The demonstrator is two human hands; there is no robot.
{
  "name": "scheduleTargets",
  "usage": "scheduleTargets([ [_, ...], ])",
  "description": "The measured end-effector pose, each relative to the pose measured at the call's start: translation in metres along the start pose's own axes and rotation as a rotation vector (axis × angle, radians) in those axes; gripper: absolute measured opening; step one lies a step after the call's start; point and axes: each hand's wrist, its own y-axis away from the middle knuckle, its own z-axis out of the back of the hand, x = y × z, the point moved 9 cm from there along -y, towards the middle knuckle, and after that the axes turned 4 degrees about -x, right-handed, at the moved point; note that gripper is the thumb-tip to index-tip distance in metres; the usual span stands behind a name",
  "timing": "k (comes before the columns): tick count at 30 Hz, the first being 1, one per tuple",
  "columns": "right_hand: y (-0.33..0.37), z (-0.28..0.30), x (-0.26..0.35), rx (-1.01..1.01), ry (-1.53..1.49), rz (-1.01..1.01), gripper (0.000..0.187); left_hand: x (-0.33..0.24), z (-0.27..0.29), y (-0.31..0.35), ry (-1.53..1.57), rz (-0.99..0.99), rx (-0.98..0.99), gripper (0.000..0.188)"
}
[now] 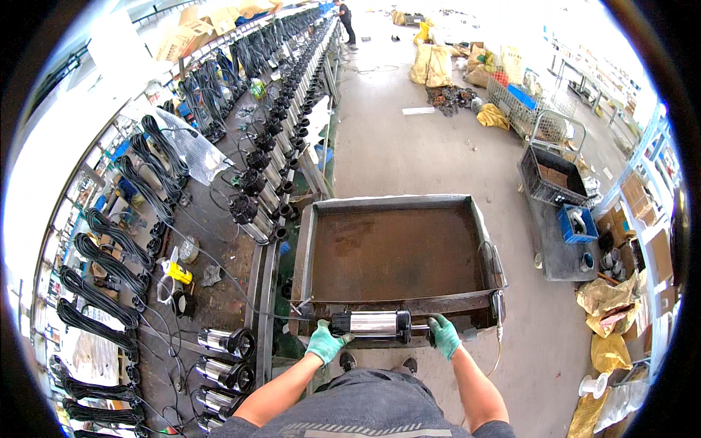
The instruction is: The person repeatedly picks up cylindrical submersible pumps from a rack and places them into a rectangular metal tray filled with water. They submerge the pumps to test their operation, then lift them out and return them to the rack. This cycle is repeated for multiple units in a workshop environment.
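A submersible pump [372, 323] with a shiny steel body and black ends lies level across the near end of a rectangular metal tank [312, 252]. My left hand [326, 342], in a green glove, closes on the pump's black left end. My right hand [443, 337], also gloved in green, is closed at the other side, where a short metal rod joins the pump's right end; its grip partly hides what is there. A black cable [281, 316] runs from the pump's left end toward the bench. Brownish liquid or residue covers the tank's inside.
On the left, a long bench [219, 292] carries rows of similar pumps [219, 339] and coiled black cables [95, 299]. A yellow bottle [177, 271] stands among them. Rightward are a cart [558, 252] with a black crate [544, 191] and a blue bin [577, 232]. Far off, a person [345, 22] stands.
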Motion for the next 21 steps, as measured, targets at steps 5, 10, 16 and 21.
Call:
scheduleTargets([
  [5,0.009,-0.003,0.004,0.036,0.085,-0.147,0.023,0.016,-0.006,-0.002,-0.008,0.027,0.008,0.079],
  [10,0.028,-0.003,0.061,0.227,0.877,0.759,0.043,0.018,-0.007,-0.004,0.051,-0.014,-0.004,0.076],
  [16,0.006,0.012,0.023,0.203,0.613,0.333,0.033,0.008,-0.006,-0.003,0.016,-0.025,-0.019,0.076],
  [21,0.001,0.005,-0.001,0.129,0.150,0.011,0.033,0.046,-0.019,-0.015,0.029,-0.057,-0.044,0.079],
])
